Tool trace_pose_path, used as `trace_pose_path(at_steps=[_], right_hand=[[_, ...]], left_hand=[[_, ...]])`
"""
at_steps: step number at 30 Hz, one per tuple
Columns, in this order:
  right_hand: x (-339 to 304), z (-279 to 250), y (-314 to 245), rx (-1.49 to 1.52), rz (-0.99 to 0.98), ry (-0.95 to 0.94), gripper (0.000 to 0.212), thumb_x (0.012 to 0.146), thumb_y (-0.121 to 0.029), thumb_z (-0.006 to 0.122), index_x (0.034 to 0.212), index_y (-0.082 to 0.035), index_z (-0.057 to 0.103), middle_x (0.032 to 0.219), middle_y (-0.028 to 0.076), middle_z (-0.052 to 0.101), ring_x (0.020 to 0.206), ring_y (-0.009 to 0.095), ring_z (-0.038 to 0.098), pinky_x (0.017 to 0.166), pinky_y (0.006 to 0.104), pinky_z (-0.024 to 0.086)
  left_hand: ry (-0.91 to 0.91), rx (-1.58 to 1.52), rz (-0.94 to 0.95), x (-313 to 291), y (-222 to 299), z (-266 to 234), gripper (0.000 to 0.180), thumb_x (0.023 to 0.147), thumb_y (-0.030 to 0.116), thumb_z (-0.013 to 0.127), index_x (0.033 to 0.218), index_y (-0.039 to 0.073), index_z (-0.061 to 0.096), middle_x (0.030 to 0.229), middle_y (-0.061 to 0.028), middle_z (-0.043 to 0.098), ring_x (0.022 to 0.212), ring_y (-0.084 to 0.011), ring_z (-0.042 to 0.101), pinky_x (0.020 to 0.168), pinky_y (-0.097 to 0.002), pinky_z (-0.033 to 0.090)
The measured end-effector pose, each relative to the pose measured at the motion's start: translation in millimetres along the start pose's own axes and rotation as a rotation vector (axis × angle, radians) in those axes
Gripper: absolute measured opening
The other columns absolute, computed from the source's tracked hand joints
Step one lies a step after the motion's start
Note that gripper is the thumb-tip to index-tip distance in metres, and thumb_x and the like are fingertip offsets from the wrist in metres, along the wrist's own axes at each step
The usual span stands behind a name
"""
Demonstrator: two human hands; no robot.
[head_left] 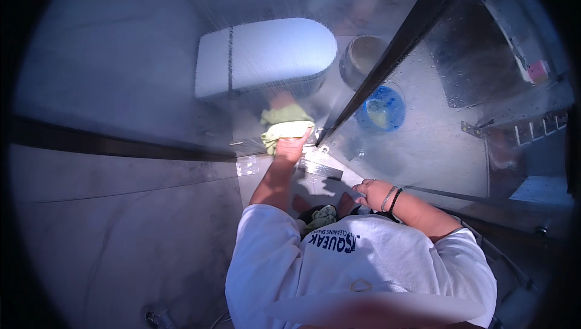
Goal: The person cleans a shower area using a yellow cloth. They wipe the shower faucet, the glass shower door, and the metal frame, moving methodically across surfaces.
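The yellow-green cloth (pixel 289 129) is bunched against the wet glass panel (pixel 175 120), between its two dark upright frames and apparently near its lower right corner, though its exact height up the glass is hard to tell. The left hand (pixel 294 147) has hold of it: the thumb lies along the cloth's right side, while the other fingers are mostly lost in the folds, so how tightly they are curled cannot be told. The right hand (pixel 376 193) hangs free on the other side of the body, well apart from the cloth, its fingers loosely bent and nothing visible in its grasp. The cloth looks soft, limp and light, with no stiffness of its own; if it has soaked up water it would be somewhat heavier and tend to sag or cling to the glass. It should not break or crush, so a firm squeeze is safe. The best hold is probably a broad one over the thick gathered middle, palm toward the glass, rather than a pinch at a loose edge, which would flop and fold under. The glass itself, beaded with drops, is likely slick beneath it, and hard and rigid.
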State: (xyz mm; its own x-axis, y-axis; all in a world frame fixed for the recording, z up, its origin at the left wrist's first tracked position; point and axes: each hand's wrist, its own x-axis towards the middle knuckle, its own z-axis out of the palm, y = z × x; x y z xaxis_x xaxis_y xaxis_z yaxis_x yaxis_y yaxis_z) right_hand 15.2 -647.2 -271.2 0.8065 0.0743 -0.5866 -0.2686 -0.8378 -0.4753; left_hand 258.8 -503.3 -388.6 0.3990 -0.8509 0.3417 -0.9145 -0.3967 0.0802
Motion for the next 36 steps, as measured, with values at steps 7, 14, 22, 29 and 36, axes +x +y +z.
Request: trace_pose_path(at_steps=[7, 14, 22, 29, 36], right_hand=[[-7, 4, -3, 0.01, -0.023, 0.062, 0.035, 0.082, -0.028, 0.058, 0.109, -0.007, 0.058, 0.097, 0.017, 0.058, 0.09, 0.033, 0.058, 0.08, 0.0386, 0.046], [-5, -10, -6, -0.024, -0.1, 0.248, 0.037, 0.083, -0.026, 0.058, 0.115, -0.009, 0.055, 0.097, 0.017, 0.057, 0.086, 0.035, 0.057, 0.078, 0.0394, 0.046], [-9, 2, 5, 0.033, -0.021, 0.166, 0.035, 0.083, -0.027, 0.057, 0.113, -0.008, 0.056, 0.099, 0.018, 0.056, 0.093, 0.034, 0.056, 0.082, 0.0391, 0.045], [-3, 9, 12, 0.006, -0.004, 0.103, 0.036, 0.083, -0.03, 0.056, 0.113, -0.01, 0.056, 0.098, 0.016, 0.057, 0.091, 0.034, 0.057, 0.08, 0.0395, 0.046], [-4, 15, 11, -0.028, -0.046, 0.097, 0.036, 0.082, -0.03, 0.057, 0.111, -0.009, 0.057, 0.1, 0.017, 0.057, 0.091, 0.034, 0.057, 0.08, 0.0393, 0.046]], left_hand=[[0.588, -0.125, 0.014, 89, 10, -138, 0.042, 0.058, 0.011, 0.072, 0.098, 0.022, 0.068, 0.097, -0.0122, 0.058, 0.087, -0.031, 0.056, 0.08, -0.0422, 0.043], [1.039, 0.13, 0.056, 236, 47, -388, 0.02, 0.077, 0.008, 0.051, 0.095, 0.004, 0.058, 0.114, -0.0209, 0.042, 0.103, -0.0356, 0.04, 0.092, -0.0478, 0.034], [0.604, -0.019, 0.035, 187, 44, -311, 0.04, 0.062, 0.005, 0.063, 0.098, 0.02, 0.066, 0.099, -0.0126, 0.056, 0.096, -0.0329, 0.05, 0.085, -0.0468, 0.038], [0.548, -0.152, 0.049, 102, 40, -115, 0.041, 0.06, 0.002, 0.063, 0.099, 0.016, 0.066, 0.098, -0.0123, 0.058, 0.09, -0.0318, 0.055, 0.082, -0.0417, 0.042], [-0.198, -0.196, -0.128, 21, 40, -6, 0.038, 0.071, 0.015, 0.059, 0.109, 0.018, 0.06, 0.1, -0.0099, 0.059, 0.094, -0.0325, 0.055, 0.082, -0.0465, 0.04]])
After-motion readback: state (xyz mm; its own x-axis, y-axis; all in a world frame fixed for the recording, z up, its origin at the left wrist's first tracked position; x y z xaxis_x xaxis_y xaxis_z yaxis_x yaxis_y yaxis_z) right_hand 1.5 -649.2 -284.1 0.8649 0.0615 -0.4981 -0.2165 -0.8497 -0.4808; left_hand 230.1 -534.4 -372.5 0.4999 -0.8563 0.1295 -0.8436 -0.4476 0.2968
